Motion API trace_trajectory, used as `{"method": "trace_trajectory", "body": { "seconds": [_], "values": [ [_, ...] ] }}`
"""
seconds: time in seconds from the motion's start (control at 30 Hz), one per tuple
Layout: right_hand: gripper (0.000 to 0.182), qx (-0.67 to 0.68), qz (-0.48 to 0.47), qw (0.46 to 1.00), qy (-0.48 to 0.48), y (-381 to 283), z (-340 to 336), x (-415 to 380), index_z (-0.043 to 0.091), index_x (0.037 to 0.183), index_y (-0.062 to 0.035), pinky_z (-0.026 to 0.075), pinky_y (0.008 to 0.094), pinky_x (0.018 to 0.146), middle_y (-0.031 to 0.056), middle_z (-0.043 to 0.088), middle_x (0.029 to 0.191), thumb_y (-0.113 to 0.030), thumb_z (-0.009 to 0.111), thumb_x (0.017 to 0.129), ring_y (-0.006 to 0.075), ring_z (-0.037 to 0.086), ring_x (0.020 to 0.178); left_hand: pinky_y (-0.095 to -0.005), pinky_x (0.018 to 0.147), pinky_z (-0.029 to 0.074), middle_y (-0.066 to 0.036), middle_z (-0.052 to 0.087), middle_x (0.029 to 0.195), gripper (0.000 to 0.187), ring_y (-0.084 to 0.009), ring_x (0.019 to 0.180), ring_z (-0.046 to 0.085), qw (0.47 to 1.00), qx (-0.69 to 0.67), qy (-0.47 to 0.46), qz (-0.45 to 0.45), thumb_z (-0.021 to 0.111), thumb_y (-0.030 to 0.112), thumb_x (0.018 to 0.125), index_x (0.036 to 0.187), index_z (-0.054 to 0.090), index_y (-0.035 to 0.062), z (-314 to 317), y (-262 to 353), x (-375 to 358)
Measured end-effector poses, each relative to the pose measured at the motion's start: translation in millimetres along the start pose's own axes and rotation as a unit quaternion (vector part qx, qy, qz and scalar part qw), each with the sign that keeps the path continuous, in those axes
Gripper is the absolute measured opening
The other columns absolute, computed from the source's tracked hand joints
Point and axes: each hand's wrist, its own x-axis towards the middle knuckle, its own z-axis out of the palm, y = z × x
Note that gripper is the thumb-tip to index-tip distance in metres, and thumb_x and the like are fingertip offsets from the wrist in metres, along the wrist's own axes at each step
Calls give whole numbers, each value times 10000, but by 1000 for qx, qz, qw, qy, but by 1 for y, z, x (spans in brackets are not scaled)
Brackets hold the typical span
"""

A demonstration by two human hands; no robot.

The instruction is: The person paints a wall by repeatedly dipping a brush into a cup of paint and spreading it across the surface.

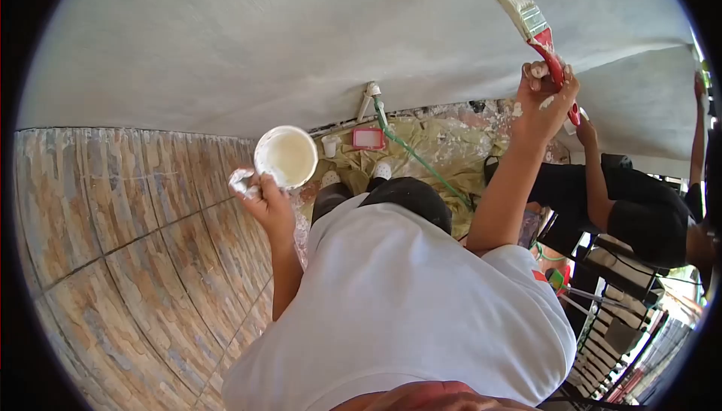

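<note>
My left hand [263,199] is closed on the near rim of a white container [286,157], which has pale paint inside. White paint coats some of those fingers. On the other side, my right hand [545,103] grips the red handle of a paintbrush [532,21]. The brush's bristles point up and left, whitish with paint, in front of the grey-white wall [301,35]. Whether they touch the wall cannot be told. Spots of white paint show on my right hand and wrist.
Stone-patterned tiles [150,230] cover the left side. Below lie a stained drop cloth [421,148], a pink-rimmed tray [368,138] and a white cup [330,146]. A green hose [421,163] runs from a wall tap [372,89]. A co-worker in black [639,200] is at the right.
</note>
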Motion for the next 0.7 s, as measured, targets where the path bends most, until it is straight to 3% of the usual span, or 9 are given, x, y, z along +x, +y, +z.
{"method": "trace_trajectory", "body": {
  "seconds": [0.07, 0.1, 0.17, 0.3, 0.37, 0.47, 0.53, 0.6, 0.7],
  "values": [
    [309, -43, -95, 980, 167, 12, 27, 7, 469, 1023, 10, 441, 283, 656, 101, 595, 694, -286, 432, 945, 135, 494, 578, -174, 429, 331, -16, 466, 886, 264, -44, 627, 431, 998, 2, 56, -37, 458, 17, 891, 1122, 341, 70, -2, 7, -4],
    [309, 3, -86, 977, 194, 48, 51, -3, 469, 1023, 10, 441, 283, 656, 101, 595, 694, -286, 432, 945, 135, 494, 578, -174, 429, 331, -16, 466, 886, 264, -44, 627, 431, 998, 40, 53, 2, 458, 17, 891, 1122, 341, 70, -35, 35, 26],
    [304, -116, -95, 967, 208, 76, 47, -4, 497, 944, -18, 446, 273, 628, 93, 603, 727, -312, 423, 957, 145, 540, 608, -177, 428, 333, -24, 480, 880, 269, -52, 625, 443, 993, 41, 89, 68, 458, 21, 895, 1133, 337, 62, -44, 33, 35],
    [302, -149, -94, 954, 244, 154, 41, -41, 456, 921, -26, 438, 271, 572, 129, 629, 799, -312, 373, 977, 164, 572, 614, -183, 429, 349, -60, 528, 894, 285, -63, 646, 481, 984, 105, 98, 107, 452, 33, 903, 1156, 321, 32, -56, 39, 47],
    [278, -176, -6, 952, 249, 165, 19, -58, 434, 900, -39, 416, 265, 623, 133, 633, 837, -294, 354, 977, 164, 590, 627, -180, 418, 342, -73, 540, 922, 292, -64, 650, 490, 985, 92, 106, 101, 449, 37, 905, 1163, 313, 25, -43, 36, 46],
    [255, -146, 57, 948, 276, 133, 26, -54, 436, 904, -32, 425, 279, 651, 133, 630, 839, -266, 358, 972, 170, 600, 645, -177, 408, 333, -64, 527, 908, 290, -64, 631, 482, 987, 79, 105, 97, 454, 36, 904, 1157, 312, 31, -30, 33, 47],
    [235, -90, 13, 966, 240, 90, 54, -32, 446, 915, -25, 442, 280, 659, 135, 630, 845, -244, 375, 964, 179, 609, 664, -177, 402, 318, -51, 512, 897, 276, -58, 612, 464, 985, 84, 77, 130, 464, 41, 905, 1140, 321, 37, -26, 31, 50],
    [255, -74, -83, 984, 137, 43, 79, -8, 493, 966, -28, 515, 349, 707, 120, 620, 848, -262, 393, 964, 202, 614, 748, -177, 420, 322, -41, 521, 898, 279, -53, 634, 458, 988, 81, 60, 118, 460, 51, 897, 1147, 336, 44, -18, 31, 51],
    [236, -2, -251, 967, 50, -9, 125, 22, 498, 953, 10, 504, 356, 721, 149, 639, 937, -197, 385, 948, 234, 626, 773, -178, 435, 322, -34, 530, 911, 280, -50, 657, 452, 991, 70, 35, 104, 449, 53, 884, 1148, 356, 53, 0, 37, 47]
  ]
}}
